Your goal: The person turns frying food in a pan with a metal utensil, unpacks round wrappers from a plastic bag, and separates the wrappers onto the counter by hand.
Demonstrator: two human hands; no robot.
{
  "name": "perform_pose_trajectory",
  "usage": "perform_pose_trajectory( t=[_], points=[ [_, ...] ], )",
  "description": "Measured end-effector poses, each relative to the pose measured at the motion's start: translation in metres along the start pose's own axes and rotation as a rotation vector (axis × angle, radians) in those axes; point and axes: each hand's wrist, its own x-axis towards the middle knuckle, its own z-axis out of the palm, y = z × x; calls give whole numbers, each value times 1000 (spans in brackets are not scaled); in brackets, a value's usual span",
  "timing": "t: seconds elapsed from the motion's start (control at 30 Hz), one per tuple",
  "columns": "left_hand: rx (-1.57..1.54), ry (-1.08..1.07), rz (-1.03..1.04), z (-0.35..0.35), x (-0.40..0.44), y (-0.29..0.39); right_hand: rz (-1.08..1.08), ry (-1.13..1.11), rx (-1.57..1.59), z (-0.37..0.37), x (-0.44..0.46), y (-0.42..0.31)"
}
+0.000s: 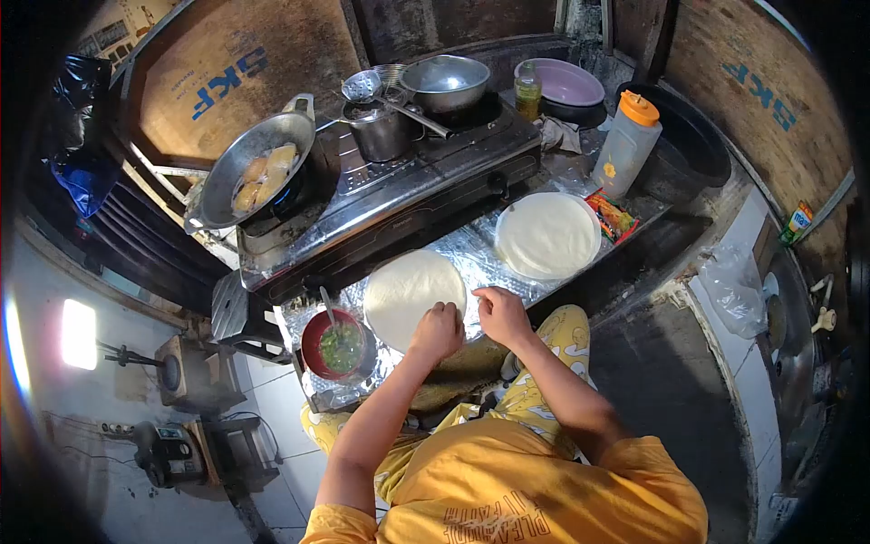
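Note:
A round white dough sheet (pixel 403 295) lies on the foil-covered board (pixel 467 258). My left hand (pixel 438 332) rests at its lower right edge, fingers curled down; what they hold, if anything, is hidden. Just right of that sheet is my right hand (pixel 502 316), its index finger and thumb apart and nothing seen between them. Farther right lies a second stack of round white sheets (pixel 547 238). Left of my left hand stands a red bowl (pixel 313 349) with chopped greens (pixel 341 347) and a spoon (pixel 328 306) in it.
Behind the board is a gas stove (pixel 408 204) bearing a wok (pixel 227 172) with frying pieces, a small dark pot (pixel 384 136) and a metal pan (pixel 446 83). An orange-capped bottle (pixel 627 150), an oil bottle (pixel 527 91) and chili packets (pixel 613 218) stand or lie at the right.

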Motion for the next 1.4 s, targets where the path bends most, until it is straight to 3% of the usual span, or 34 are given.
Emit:
perform_pose_trajectory(
  t=[0.13,0.33,0.5,0.57,0.73,0.8,0.9,1.0,1.07,1.23,1.33,1.37,1.4],
  points=[
    [69,50,55,9,4,-1,79,-24,25,2,6,-2],
    [81,18,-55,5,4,1,191,-71,79,11,6,6],
    [-327,-9,-239,-20,1,-10,332,-146,159,29,9,17],
    [-432,-2,-275,-15,-1,-27,709,-290,477,27,17,9],
    [-751,-94,-481,-20,-2,-39,844,-369,667,30,22,-13],
    [-914,-132,-496,-24,-4,-39,791,-387,571,38,19,-18],
    [-865,-104,-456,-17,-4,-48,753,-408,470,41,18,-22],
    [-917,-78,-443,-12,-7,-54,658,-277,380,43,15,-21],
    [-964,-79,-471,-18,-8,-50,356,-249,240,47,13,-12],
    [-1078,-77,-540,-18,-7,-51,297,-189,134,48,12,-8],
    [-939,29,-516,-18,-7,-48,143,-168,-99,40,8,-12],
    [-742,108,-469,-24,-9,-43,30,-140,-255,38,8,-14],
    [-544,185,-419,-30,-9,-38,58,-162,-123,44,8,-11]
  ],
)
